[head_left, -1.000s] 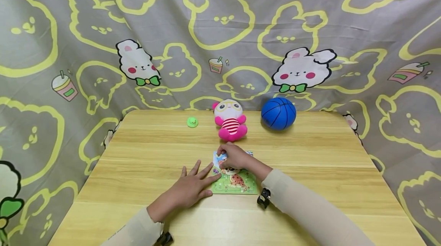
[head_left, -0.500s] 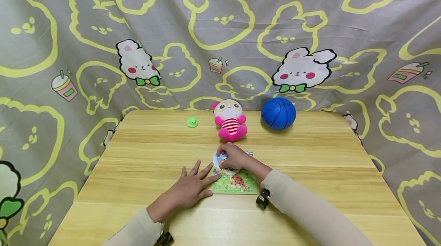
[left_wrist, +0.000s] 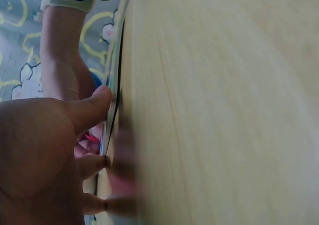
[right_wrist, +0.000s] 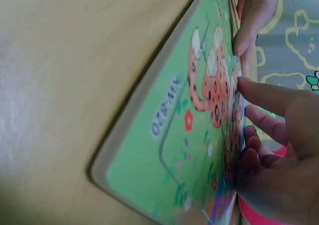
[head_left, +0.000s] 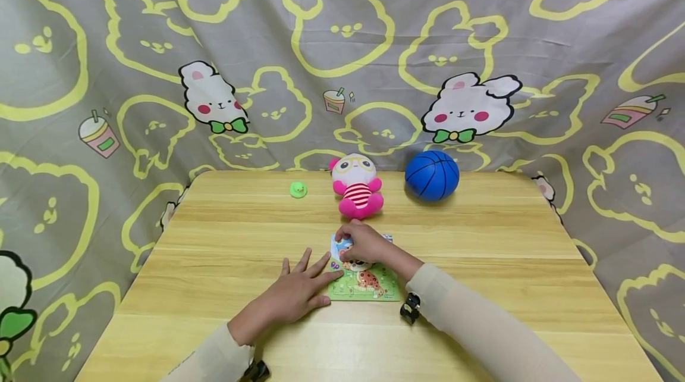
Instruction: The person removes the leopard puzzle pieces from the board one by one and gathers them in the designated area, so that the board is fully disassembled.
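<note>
A wooden jigsaw puzzle (head_left: pixel 345 291) with a spotted leopard on green grass lies flat on the table. My right hand (head_left: pixel 366 245) reaches over its upper part, thumb and fingers bent around a blue-and-orange puzzle piece (head_left: pixel 344 247) at the upper left. In the right wrist view, the thumb (right_wrist: pixel 264 93) touches the picture surface and the other fingers curl beyond it. My left hand (head_left: pixel 299 291) lies palm down with spread fingers, its fingertips and thumb at the puzzle's left edge. The right hand hides the leopard's head in part.
Behind the puzzle sits a pink-and-white panda plush (head_left: pixel 357 188). A blue basketball (head_left: pixel 432 176) is to its right and a small green duck toy (head_left: pixel 298 190) to its left. A patterned grey curtain (head_left: pixel 267 43) surrounds the wooden table (head_left: pixel 214 239) at the back and sides.
Both hands keep almost the same place on the puzzle. The whole head view shifts very slightly; the toys and puzzle stay put.
</note>
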`<action>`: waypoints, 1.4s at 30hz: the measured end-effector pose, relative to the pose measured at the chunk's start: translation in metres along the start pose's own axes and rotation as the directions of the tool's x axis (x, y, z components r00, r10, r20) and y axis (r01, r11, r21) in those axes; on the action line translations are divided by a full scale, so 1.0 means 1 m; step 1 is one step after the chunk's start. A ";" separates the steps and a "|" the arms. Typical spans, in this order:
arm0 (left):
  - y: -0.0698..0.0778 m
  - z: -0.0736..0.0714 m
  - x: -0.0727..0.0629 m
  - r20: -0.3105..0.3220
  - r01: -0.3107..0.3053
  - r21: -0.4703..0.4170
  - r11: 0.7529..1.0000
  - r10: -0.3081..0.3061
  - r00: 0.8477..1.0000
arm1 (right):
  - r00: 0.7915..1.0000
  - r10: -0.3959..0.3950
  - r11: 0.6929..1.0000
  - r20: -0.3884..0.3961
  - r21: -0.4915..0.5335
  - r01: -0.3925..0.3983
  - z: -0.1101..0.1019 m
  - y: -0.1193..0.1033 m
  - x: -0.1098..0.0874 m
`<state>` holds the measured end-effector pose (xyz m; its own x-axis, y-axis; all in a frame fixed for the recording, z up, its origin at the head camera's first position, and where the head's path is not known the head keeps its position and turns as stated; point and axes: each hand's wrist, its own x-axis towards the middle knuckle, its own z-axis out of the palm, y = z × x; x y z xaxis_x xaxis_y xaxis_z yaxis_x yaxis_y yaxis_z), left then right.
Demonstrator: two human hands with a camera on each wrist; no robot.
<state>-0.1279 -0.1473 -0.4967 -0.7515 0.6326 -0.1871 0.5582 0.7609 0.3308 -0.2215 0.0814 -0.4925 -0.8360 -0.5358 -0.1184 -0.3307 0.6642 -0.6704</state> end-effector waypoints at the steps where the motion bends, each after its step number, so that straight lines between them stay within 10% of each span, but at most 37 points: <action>1: 0.000 0.000 0.000 -0.001 0.001 -0.004 1.000 -0.001 1.000 | 1.000 -0.005 1.000 0.004 -0.007 0.005 0.000 0.000 0.000; 42: 0.003 -0.001 0.001 -0.012 0.008 -0.027 1.000 -0.008 1.000 | 0.999 -0.021 0.993 0.040 0.117 0.016 -0.010 0.007 0.002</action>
<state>-0.1272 -0.1447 -0.4947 -0.7603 0.6246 -0.1785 0.5426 0.7617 0.3542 -0.2304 0.0902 -0.4903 -0.8107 -0.5699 -0.1340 -0.2903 0.5901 -0.7533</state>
